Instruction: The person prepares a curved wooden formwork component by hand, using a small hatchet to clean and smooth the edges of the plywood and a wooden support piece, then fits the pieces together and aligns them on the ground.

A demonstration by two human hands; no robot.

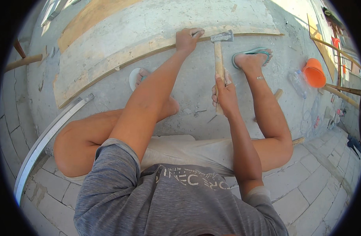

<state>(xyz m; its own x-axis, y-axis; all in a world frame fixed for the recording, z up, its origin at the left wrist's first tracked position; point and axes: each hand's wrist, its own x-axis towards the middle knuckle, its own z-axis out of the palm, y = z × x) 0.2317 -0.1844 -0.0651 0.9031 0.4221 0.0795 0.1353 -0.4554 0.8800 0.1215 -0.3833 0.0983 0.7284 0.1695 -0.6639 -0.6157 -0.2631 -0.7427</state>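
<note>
My left hand [186,39] is pinched on something small and grey at the near edge of a long pale board [90,70], its tip too small to name. My right hand [224,94] grips the wooden handle of a hammer [221,37], whose grey steel head is just right of my left fingers, by the board's edge. My forearms cross over my bent legs, and a flip-flop [251,53] is on my right foot beside the hammer.
An orange bucket [315,73] and a clear plastic bottle [296,82] stand or lie at the right, near wooden poles [341,98]. A long metal straightedge [43,143] lies at the left. Pale blocks [306,177] lie beneath me.
</note>
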